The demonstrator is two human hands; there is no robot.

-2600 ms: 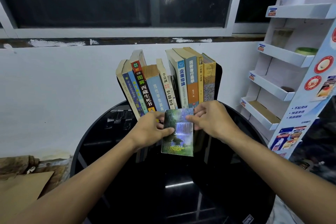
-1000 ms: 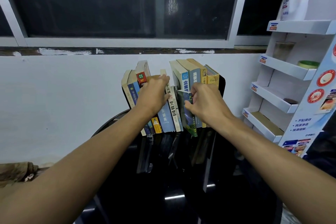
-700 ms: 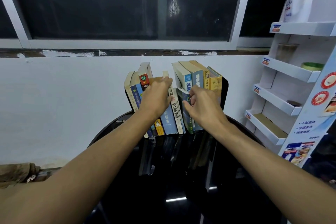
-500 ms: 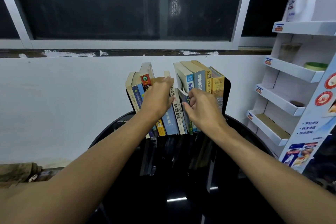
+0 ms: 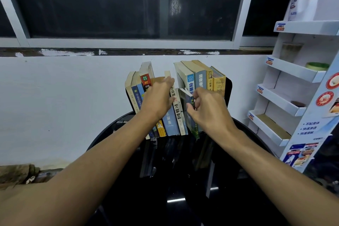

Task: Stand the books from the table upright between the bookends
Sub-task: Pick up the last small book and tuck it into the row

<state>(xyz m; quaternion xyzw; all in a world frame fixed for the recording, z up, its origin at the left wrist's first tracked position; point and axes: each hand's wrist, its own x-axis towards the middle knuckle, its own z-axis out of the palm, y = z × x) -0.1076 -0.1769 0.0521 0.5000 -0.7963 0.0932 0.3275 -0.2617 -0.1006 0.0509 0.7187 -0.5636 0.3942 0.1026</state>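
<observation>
Hands [image 5: 207, 110] on green book [image 5: 190, 113]

**Two Bare Arms, Two Bare Hands**

Uncovered from fingertips to the lower edge of the picture. Backs of the left hand [image 5: 157, 101] and right hand [image 5: 207, 110] faintly ridged with knuckles and tendons. Slender and smooth along the left forearm [image 5: 91, 167] and right forearm [image 5: 266, 167], widening toward the camera. Narrow at the wrists, with a small bony bump on the right one. Nails mostly hidden. Cut off at the bottom corners before the upper arms.
</observation>
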